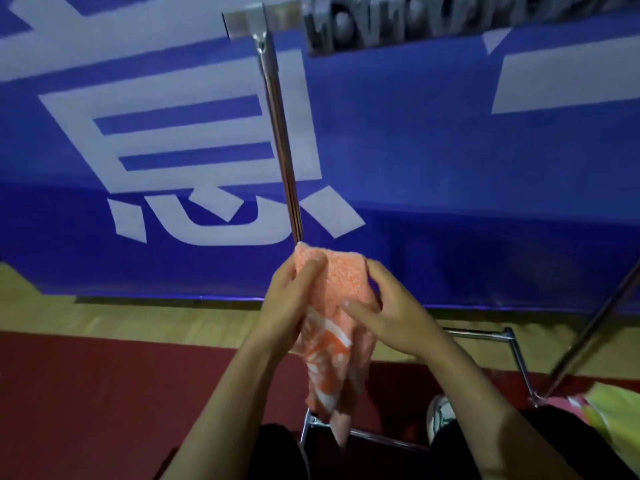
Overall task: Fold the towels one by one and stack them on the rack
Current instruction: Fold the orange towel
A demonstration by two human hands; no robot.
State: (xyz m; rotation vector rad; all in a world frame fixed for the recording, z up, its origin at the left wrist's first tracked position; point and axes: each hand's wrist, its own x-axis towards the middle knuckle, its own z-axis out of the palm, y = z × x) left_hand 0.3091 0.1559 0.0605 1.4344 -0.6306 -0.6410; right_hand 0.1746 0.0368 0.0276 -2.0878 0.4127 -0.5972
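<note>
An orange and white towel [341,327] hangs over the near end of the rack's metal top bar [282,147], its tail drooping toward the floor. My left hand [291,303] holds the towel's left side, fingers curled over the fabric near the top. On the towel's right side my right hand [391,313] grips it, thumb pressed across the front. The bar runs away from me toward a bracket [258,19] at the top of the frame.
A blue banner [450,168] with white characters stands behind the rack. The rack's lower metal frame [516,362] sits on a red mat and wooden floor. Yellow-green and pink cloth [613,410] lies at the right edge. My legs and a shoe [440,414] are below.
</note>
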